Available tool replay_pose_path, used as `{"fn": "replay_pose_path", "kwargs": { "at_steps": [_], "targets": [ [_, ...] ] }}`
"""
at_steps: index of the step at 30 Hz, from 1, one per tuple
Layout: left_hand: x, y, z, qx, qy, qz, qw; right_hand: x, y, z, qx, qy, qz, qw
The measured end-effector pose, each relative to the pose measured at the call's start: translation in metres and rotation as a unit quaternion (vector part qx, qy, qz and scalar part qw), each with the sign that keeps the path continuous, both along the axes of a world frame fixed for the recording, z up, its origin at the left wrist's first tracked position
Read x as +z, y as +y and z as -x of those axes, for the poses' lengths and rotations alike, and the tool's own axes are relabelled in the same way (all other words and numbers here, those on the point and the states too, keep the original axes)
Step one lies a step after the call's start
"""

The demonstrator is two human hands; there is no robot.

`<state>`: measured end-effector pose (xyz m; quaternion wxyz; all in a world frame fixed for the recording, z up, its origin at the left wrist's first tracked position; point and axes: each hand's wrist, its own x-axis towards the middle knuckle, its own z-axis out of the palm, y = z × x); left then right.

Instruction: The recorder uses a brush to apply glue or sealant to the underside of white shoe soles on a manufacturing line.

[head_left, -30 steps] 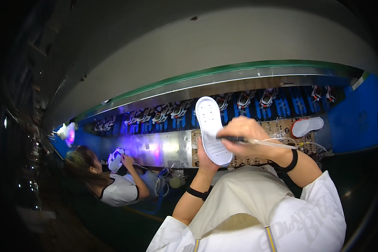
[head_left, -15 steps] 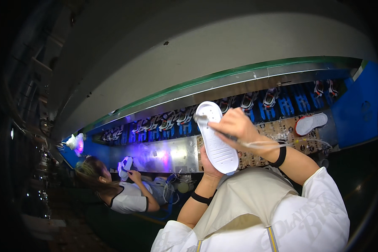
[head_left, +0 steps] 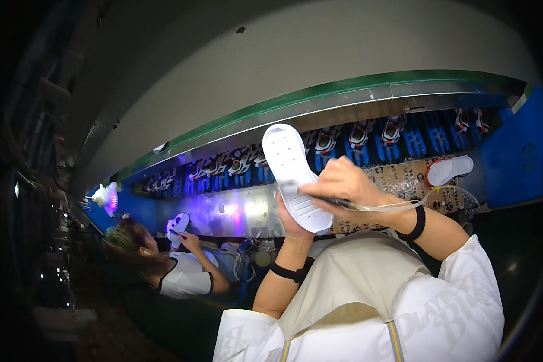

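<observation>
My left hand grips a white shoe sole from beneath at its near end, with the fingers partly hidden behind it. The sole stands tilted, its inner face toward me, showing small holes at the far end and ridges at the near end. My right hand is closed round a dark-handled brush, from which a thin clear tube runs back along my wrist. The blurred brush head lies over the middle of the sole; whether it touches is hard to tell.
Behind the sole runs a line of blue racks carrying several shoes. A white sole with a red edge lies on the patterned board at right. Leftward, a person holds a white shoe piece near a purple-lit lamp.
My right hand has brought the brush down the sole, from its far end to its middle. The sole has shifted slightly left and away from me.
</observation>
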<state>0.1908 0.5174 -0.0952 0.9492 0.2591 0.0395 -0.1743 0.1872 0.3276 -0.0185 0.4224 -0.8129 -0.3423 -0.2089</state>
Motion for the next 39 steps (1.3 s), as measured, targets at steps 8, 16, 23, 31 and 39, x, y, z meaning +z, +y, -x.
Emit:
{"fn": "replay_pose_path", "kwargs": {
  "at_steps": [8, 16, 23, 31, 39],
  "targets": [
    [0.028, 0.008, -0.012, -0.072, -0.047, 0.124, 0.989, 0.023, -0.005, 0.008, 0.154, 0.063, -0.02, 0.986],
    [0.053, 0.024, -0.023, -0.123, -0.067, 0.14, 0.98, 0.033, -0.008, 0.013, 0.237, 0.087, -0.033, 0.967],
    [0.075, 0.028, -0.032, -0.136, -0.107, 0.066, 0.983, 0.038, -0.01, 0.015, 0.307, 0.114, 0.018, 0.945],
    [0.085, 0.045, -0.044, -0.208, -0.145, -0.13, 0.959, 0.042, -0.009, 0.014, 0.315, 0.141, 0.014, 0.939],
    [0.089, 0.062, -0.055, -0.26, -0.157, -0.198, 0.932, 0.042, -0.003, 0.01, 0.287, 0.16, 0.054, 0.943]
  ]
}}
